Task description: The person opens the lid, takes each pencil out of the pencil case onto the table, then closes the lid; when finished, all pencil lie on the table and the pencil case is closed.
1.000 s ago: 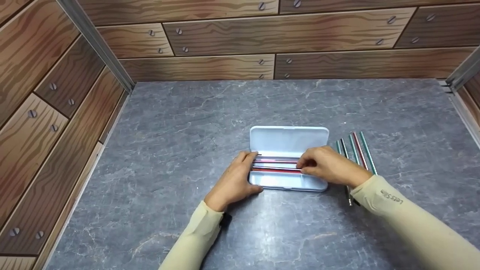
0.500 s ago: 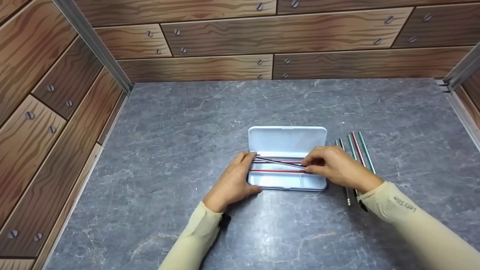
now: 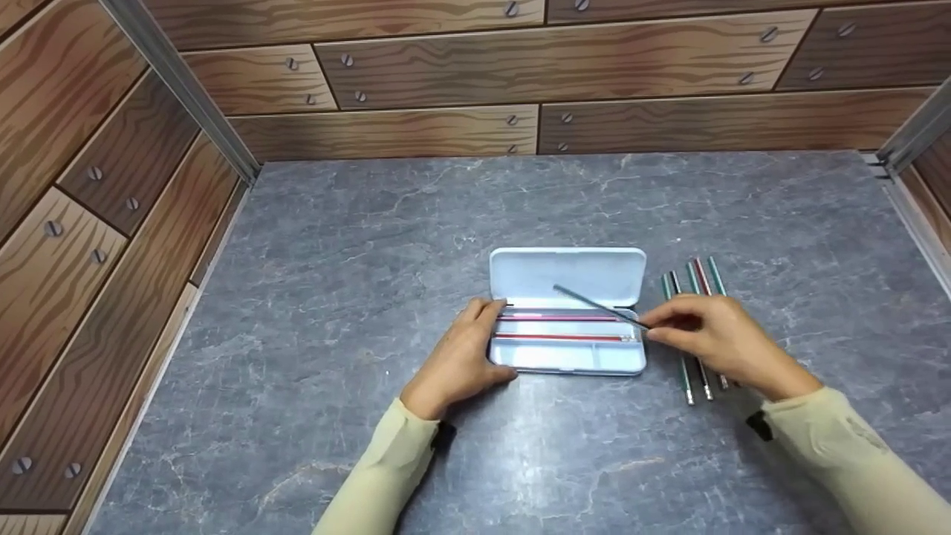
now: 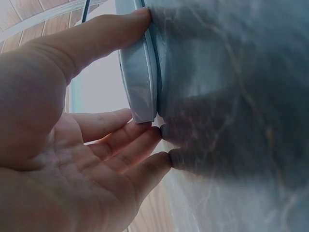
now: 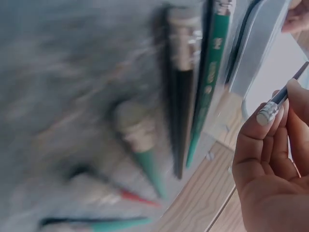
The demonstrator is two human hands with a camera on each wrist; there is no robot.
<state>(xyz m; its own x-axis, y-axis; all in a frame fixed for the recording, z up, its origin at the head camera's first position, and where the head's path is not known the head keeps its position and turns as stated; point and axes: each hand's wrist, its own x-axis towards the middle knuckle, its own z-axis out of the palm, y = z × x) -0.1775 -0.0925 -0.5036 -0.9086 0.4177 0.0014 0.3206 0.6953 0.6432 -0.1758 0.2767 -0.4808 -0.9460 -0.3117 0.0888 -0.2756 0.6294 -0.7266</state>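
An open pale-blue pencil case (image 3: 546,362) lies on the table, its lid (image 3: 527,275) tipped back. My left hand (image 3: 455,364) holds its left end, thumb at the front edge and fingers at the end and back corner. In the left wrist view, the thumb touches the rim of the case (image 4: 140,87). Just right of the case, my right hand (image 3: 713,338) pinches a dark pencil (image 3: 594,303) near its eraser end. The pencil slants over the case towards the lid. Inside lie a pink-purple pencil (image 3: 557,319) and a red pencil (image 3: 557,336).
Right of the case, several loose pencils lie side by side, partly hidden by my right hand: a green pencil (image 5: 210,72), a black pencil (image 5: 184,106) and a red pencil (image 5: 137,197) among them. Wood-patterned walls (image 3: 446,74) border the table (image 3: 371,238).
My right hand has lifted the dark pencil from among the others in the case and drawn it to the right, tilting it. The left hand keeps its place at the case.
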